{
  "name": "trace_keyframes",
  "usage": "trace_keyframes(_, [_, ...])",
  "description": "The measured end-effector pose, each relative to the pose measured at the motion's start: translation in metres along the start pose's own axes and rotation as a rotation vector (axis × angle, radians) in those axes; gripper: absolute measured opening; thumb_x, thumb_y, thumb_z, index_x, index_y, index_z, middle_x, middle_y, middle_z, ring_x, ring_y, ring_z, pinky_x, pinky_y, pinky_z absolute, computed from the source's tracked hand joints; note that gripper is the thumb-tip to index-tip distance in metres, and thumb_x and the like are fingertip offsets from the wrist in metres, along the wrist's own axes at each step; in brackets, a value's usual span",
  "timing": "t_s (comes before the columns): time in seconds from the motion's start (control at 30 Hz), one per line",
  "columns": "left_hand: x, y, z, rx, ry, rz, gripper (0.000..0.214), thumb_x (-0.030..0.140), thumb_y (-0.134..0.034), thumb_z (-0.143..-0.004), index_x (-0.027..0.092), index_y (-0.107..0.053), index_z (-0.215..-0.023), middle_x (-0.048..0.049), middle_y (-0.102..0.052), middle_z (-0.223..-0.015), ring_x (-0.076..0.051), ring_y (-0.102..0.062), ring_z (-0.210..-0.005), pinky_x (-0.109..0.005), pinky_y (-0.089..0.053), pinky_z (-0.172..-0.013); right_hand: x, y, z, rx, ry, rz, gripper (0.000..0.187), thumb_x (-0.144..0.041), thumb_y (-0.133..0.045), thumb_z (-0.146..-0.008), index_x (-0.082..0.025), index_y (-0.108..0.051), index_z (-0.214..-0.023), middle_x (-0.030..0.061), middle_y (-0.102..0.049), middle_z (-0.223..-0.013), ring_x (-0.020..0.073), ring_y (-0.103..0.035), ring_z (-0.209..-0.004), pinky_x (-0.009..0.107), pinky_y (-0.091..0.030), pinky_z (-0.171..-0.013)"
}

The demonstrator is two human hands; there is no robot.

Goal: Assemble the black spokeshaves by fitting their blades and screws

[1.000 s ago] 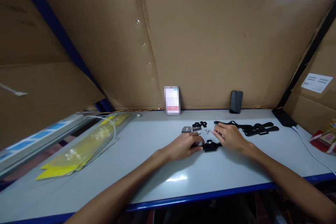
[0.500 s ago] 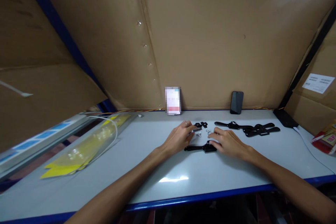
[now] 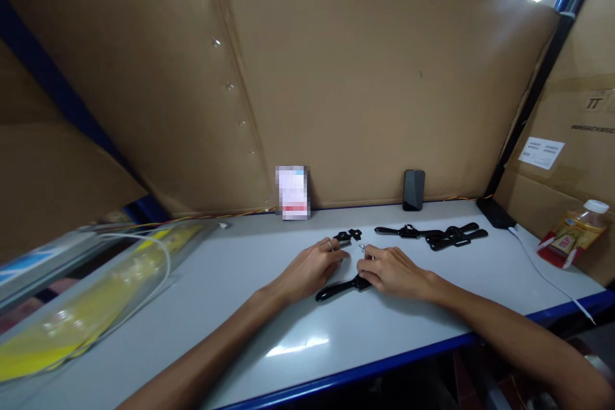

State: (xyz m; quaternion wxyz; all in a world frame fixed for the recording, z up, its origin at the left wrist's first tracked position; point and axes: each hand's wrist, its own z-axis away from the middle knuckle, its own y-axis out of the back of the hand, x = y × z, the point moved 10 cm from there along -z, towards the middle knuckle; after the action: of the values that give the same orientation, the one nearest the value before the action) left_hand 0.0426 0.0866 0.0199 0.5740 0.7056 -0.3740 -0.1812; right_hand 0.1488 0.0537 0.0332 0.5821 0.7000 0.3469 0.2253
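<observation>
A black spokeshave lies on the table in front of me, its right handle hidden under my right hand. The fingers of that hand are closed at its middle, the thumb over the body. Just beyond those fingertips is a small silvery screw. To the left, my left hand rests low over the tabletop with fingers bent and apart, and I see nothing in it. Past its fingertips lie two small black metal pieces, one nearer the hand and another beside it.
More black spokeshaves lie in an overlapping group at the right. Two phones, one lit and one dark, lean against the cardboard wall. A yellow plastic-wrapped bundle is at left; a bottle and white cable are at right.
The view has turned to the right. My left fingers have drawn back a little from the small pieces. My right hand is still at the spokeshave, which now lies more slanted.
</observation>
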Motion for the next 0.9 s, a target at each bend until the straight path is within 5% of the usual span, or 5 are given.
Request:
trace_keyframes(0.17, [-0.008, -0.005, 0.0, -0.04, 0.068, -0.032, 0.028, 0.015, -0.044, -0.095, 0.021, -0.068, -0.107, -0.0073, -0.064, -0.106, -0.023, -0.064, -0.094, -0.034, -0.053, -0.079, 0.006, 0.012, 0.009, -0.149, -0.027, 0.093, 0.015, -0.018, -0.054, -0.099, -0.018, -0.068, -0.094, 0.0053, -0.065, -0.094, 0.0119, -0.046, -0.063, 0.031, -0.02, -0.059])
trace_keyframes(0.4, [-0.013, -0.003, -0.001, -0.05, 0.127, -0.042, 0.027, 0.016, -0.041, -0.096, 0.02, -0.066, -0.105, -0.0082, -0.066, -0.104, -0.023, -0.064, -0.09, -0.035, -0.051, -0.077, 0.057, 0.032, 0.033, -0.366, -0.32, 0.176, 0.025, 0.002, -0.05, -0.082, -0.015, -0.067, -0.082, 0.0083, -0.067, -0.082, 0.0167, -0.055, -0.068, 0.031, -0.021, -0.059])
trace_keyframes(0.7, [-0.013, -0.002, 0.0, -0.053, 0.138, -0.031, 0.026, 0.017, -0.041, -0.097, 0.019, -0.066, -0.102, -0.0086, -0.066, -0.102, -0.022, -0.064, -0.088, -0.033, -0.05, -0.076, 0.085, 0.031, 0.027, -0.289, -0.42, 0.162, 0.036, 0.007, -0.045, -0.075, -0.014, -0.068, -0.093, 0.0119, -0.069, -0.093, 0.0196, -0.058, -0.078, 0.029, -0.025, -0.062])
trace_keyframes(0.9, [-0.013, -0.003, 0.0, -0.03, 0.12, -0.02, 0.026, 0.016, -0.041, -0.096, 0.02, -0.066, -0.104, -0.008, -0.066, -0.105, -0.021, -0.064, -0.09, -0.034, -0.051, -0.077, 0.09, 0.035, 0.024, -0.223, -0.424, 0.181, 0.028, 0.002, -0.046, -0.085, -0.015, -0.068, -0.092, 0.0109, -0.069, -0.095, 0.0181, -0.061, -0.078, 0.028, -0.026, -0.063])
